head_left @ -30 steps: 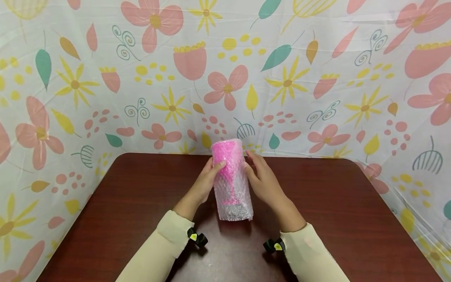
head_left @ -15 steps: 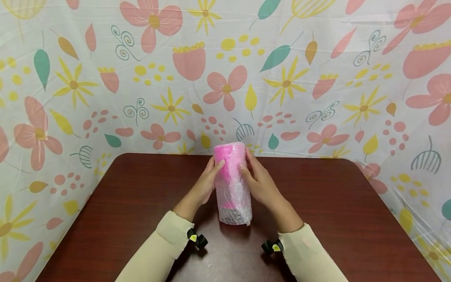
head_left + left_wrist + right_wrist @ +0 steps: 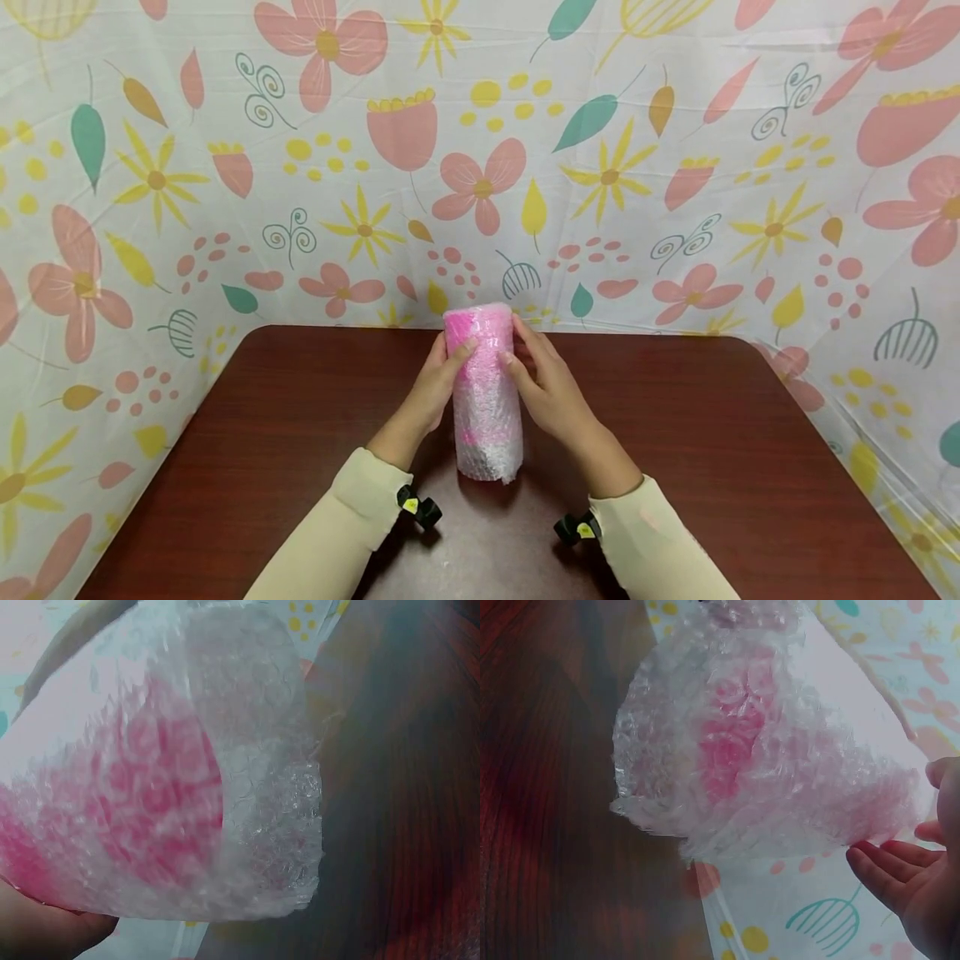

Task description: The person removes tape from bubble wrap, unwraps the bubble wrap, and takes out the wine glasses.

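Observation:
A pink, roughly cylindrical thing wrapped in clear bubble wrap [image 3: 487, 400] is held between both hands over the table, its lower end pointing toward me. Its pink shows strongest at the upper end. My left hand [image 3: 431, 379] grips the left side near the top, thumb on the front and fingers mostly hidden behind. On the opposite side my right hand [image 3: 551, 383] holds it with the thumb on the front and the fingers along the far edge. The right wrist view shows those fingertips [image 3: 866, 862] against the wrap. Whatever is under the wrap is blurred.
Beneath lies a dark reddish-brown wooden table [image 3: 315, 433] with rounded far corners. A white curtain with printed flowers [image 3: 480, 108] hangs close behind its far edge and along both sides. Black wrist cameras [image 3: 577, 529] sit at the cream sleeve cuffs.
The wrapped cylinder has turned about its length, so pink now spans the upper front where a narrowing pink patch showed. It shifted right, then left. My right fingers have closed in on it.

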`<action>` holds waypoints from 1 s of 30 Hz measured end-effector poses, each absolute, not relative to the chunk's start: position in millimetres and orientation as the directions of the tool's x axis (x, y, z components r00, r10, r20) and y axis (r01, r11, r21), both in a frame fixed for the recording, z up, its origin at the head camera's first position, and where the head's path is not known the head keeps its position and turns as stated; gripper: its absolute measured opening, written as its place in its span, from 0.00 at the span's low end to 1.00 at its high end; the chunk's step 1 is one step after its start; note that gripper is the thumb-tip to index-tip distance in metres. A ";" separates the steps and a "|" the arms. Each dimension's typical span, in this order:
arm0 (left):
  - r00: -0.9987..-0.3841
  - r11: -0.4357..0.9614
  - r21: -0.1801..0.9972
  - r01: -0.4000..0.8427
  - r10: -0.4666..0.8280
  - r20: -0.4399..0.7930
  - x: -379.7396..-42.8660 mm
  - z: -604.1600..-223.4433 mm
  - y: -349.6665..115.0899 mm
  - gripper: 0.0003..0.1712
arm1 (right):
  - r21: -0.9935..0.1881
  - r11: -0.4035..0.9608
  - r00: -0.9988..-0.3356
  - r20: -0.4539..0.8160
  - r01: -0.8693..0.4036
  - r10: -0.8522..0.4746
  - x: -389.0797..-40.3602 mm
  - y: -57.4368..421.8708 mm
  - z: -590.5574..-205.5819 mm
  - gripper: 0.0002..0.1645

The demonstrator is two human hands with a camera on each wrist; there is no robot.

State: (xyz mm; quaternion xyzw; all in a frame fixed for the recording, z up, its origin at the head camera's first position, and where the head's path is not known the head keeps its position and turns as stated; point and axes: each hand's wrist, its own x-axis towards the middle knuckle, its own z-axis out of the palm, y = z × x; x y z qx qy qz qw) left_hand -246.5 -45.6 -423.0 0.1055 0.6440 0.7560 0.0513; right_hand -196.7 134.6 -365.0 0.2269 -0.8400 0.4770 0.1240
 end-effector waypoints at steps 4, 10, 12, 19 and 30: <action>-0.974 -0.202 0.977 0.062 0.200 0.103 -246.7 -422.2 -47.0 0.29 | -0.733 0.422 -0.845 0.479 -0.534 -0.238 -198.4 134.2 -365.4 0.32; -0.960 -0.288 0.957 0.030 0.258 0.108 -245.8 -421.3 -47.0 0.30 | -0.751 0.403 -0.852 0.482 -0.523 -0.205 -207.1 138.2 -374.1 0.29; -0.952 -0.313 0.949 0.018 0.285 0.112 -244.7 -420.3 -46.4 0.30 | -0.774 0.395 -0.869 0.456 -0.494 -0.194 -213.2 141.0 -382.0 0.29; -0.927 -0.374 0.927 -0.017 0.353 0.125 -241.1 -419.1 -44.6 0.29 | -0.864 0.328 -0.922 0.333 -0.382 -0.197 -223.6 146.6 -395.9 0.32; -0.921 -0.395 0.918 -0.012 0.361 0.144 -244.1 -418.7 -45.7 0.26 | -0.886 0.298 -0.934 0.318 -0.355 -0.164 -223.4 147.8 -395.9 0.34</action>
